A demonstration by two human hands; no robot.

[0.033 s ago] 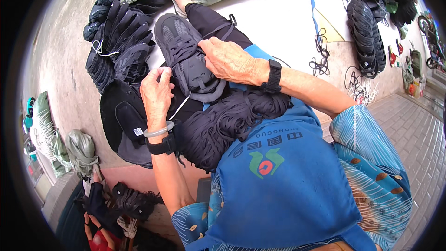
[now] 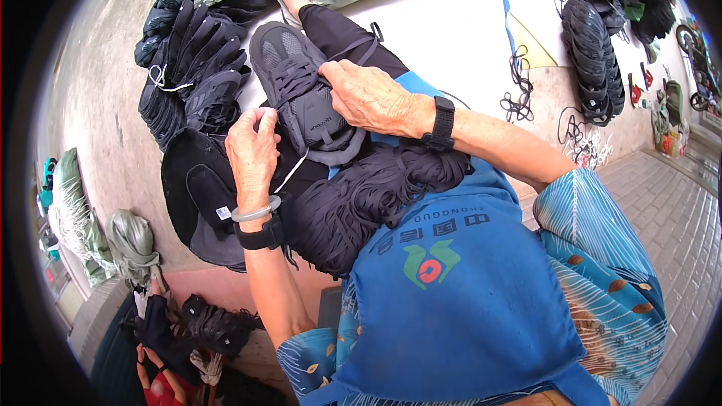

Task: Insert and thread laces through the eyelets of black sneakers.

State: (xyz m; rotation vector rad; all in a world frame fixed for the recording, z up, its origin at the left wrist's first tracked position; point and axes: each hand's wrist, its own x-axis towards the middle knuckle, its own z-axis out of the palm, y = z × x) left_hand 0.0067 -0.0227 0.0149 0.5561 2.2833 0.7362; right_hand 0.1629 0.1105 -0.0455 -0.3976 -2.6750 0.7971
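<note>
Almost nothing has changed since the previous picture: both of the person's hands have stayed practically in place, with at most a slight shift of the fingers. For the lacing work in hand, that suggests a pause or a very small adjustment; no advance can be made out.

The black sneaker (image 2: pixel 301 94) lies over the lap between the two hands, toe pointing away from the body. The right hand (image 2: pixel 374 99) has a closed grip at the eyelet edge, thumb and forefinger together, seemingly on the black shoelace (image 2: pixel 359 49) that loops out past it. The left hand (image 2: pixel 254 143) is curled beside the opposite edge; whether its grip has anything between the fingertips cannot be told. A white cord (image 2: pixel 292 173) hangs by the heel.

Room is tightest on the left, where a black rounded fabric piece (image 2: pixel 180 180) and a pile of black shoes (image 2: pixel 188 53) press close. A bundle of black laces (image 2: pixel 353 210) crowds the heel. To the upper right there is more space: the pale floor (image 2: pixel 459 30) stretches beyond the dark trouser leg (image 2: pixel 350 37) toward loose laces (image 2: pixel 517 83) and a row of stacked shoes (image 2: pixel 593 68), well apart from the sneaker.
</note>
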